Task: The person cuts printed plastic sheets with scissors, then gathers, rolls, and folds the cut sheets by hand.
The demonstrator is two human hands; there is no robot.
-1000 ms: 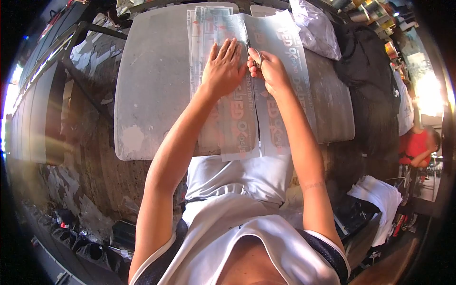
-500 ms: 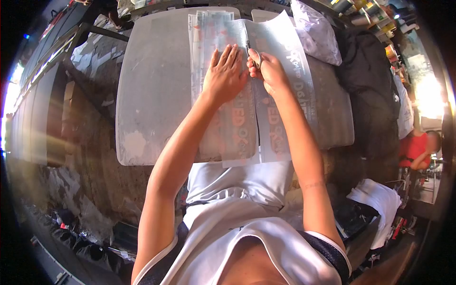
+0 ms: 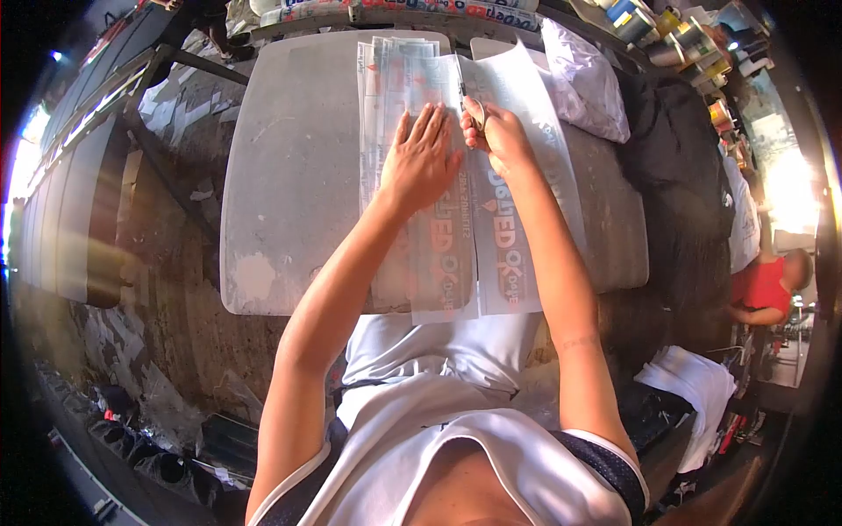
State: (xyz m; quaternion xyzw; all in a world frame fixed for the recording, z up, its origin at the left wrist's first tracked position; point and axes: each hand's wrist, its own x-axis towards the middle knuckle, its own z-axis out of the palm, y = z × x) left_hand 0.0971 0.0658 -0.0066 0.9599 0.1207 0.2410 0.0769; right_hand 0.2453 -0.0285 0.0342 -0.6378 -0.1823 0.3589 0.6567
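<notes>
Work surface: a dull grey table [image 3: 289,167] with rounded corners is carrying the material.
Sheet position: a translucent plastic sheet with red and white lettering [image 3: 504,254] is lying right of the table's middle and is overhanging the near edge slightly.
Sheet axis: the long axis is running from the near edge toward the far edge; the rows of lettering are following it.
Slit: a narrow dark slit is running lengthwise between two strips, from the near end toward the right hand.
Layers: a stack of thin printed sheets [image 3: 375,83] is showing left of the strips, toward the far edge.
Right hand [image 3: 502,140]: the grip is curling around the handles of a pair of metal scissors [image 3: 480,114]; the fingers are closing on them. How far apart the blades are standing, one cannot tell.
Scissors direction: the blades are pointing toward the far edge, nearly in line with the slit.
Left hand [image 3: 419,162]: the palm is resting flat on the left strip, fingers extended toward the far edge; this grip is grasping nothing.
Step in hand: this is apparently a lengthwise cut. Good practice is calling for firm palm pressure beside the line, fingertips clear of the blades, and blades parallel to the long axis.
Caution: the right strip's far corner is lifting; slack there is possibly inviting a crooked edge.
Far right corner: a crumpled white plastic bag [image 3: 586,83] is lying there.
</notes>
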